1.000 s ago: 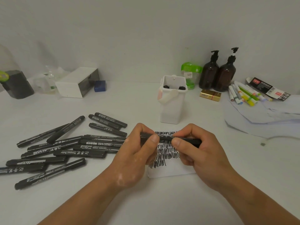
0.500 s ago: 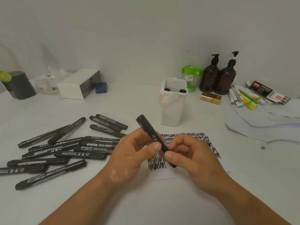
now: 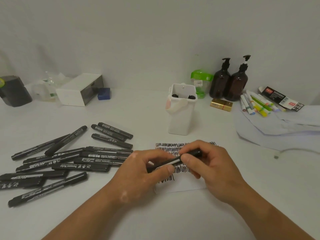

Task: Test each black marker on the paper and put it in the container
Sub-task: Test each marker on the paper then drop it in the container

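Black marker (image 3: 173, 161) is held off the desk (image 3: 138, 110), nearly level and slanting up to the right, just above the paper (image 3: 187, 186). The left hand (image 3: 138, 172) has a clenched grip on its lower left end, thumb on top and fingers curled beneath. The right hand (image 3: 213, 168) pinches the other end between thumb and forefinger, and a short black tip pokes out past its fingers. The fingers cover the joint, so it is hard to say whether the cap is on or off.

The paper lies flat under the hands, covered in rows of black scribble. Behind it stands the white container (image 3: 180, 122), upright, with the dark ends of two markers (image 3: 175, 96) showing inside its mouth. To the left, the loose black markers (image 3: 83, 158) lie scattered flat on the desk, some touching or overlapping.

By the wall stand two brown pump bottles (image 3: 220, 84), with a gold box (image 3: 220, 104) just in front of them and coloured highlighters (image 3: 256, 104) to the right. A white box (image 3: 79, 90) sits at the back left.
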The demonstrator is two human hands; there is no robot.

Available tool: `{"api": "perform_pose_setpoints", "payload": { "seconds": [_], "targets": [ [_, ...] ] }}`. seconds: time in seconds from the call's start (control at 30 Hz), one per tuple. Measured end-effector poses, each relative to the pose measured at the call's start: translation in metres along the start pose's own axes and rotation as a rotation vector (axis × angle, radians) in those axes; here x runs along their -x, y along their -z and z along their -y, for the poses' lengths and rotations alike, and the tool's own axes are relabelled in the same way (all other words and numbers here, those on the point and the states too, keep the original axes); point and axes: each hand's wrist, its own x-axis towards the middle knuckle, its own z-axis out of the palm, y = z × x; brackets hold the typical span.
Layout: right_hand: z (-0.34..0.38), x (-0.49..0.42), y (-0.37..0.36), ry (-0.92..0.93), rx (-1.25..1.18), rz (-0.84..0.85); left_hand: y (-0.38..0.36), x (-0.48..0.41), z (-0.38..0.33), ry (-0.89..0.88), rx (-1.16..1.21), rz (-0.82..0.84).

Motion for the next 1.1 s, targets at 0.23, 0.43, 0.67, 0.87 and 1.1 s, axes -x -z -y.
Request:
{"api": "perform_pose_setpoints", "payload": {
  "seconds": [0.23,0.43,0.67,0.87,1.1],
  "targets": [
    [-0.013,-0.011,0.050,-0.127,-0.258,-0.394,0.009,-0.003,0.006,0.071,0.039,-0.136],
    [0.022,-0.028,0.072,-0.070,-0.207,-0.669,0.009,-0.002,0.004,0.088,0.095,-0.168],
    [0.118,-0.107,0.082,0.259,0.465,-0.588,0.010,-0.002,0.003,0.108,0.093,-0.176],
    [0.123,-0.164,0.062,0.152,0.932,-0.293,0.013,-0.002,0.003,0.113,0.090,-0.173],
    [0.083,-0.184,0.042,-0.034,1.189,0.012,0.016,-0.004,0.005,0.099,0.114,-0.180]
  ]
}}
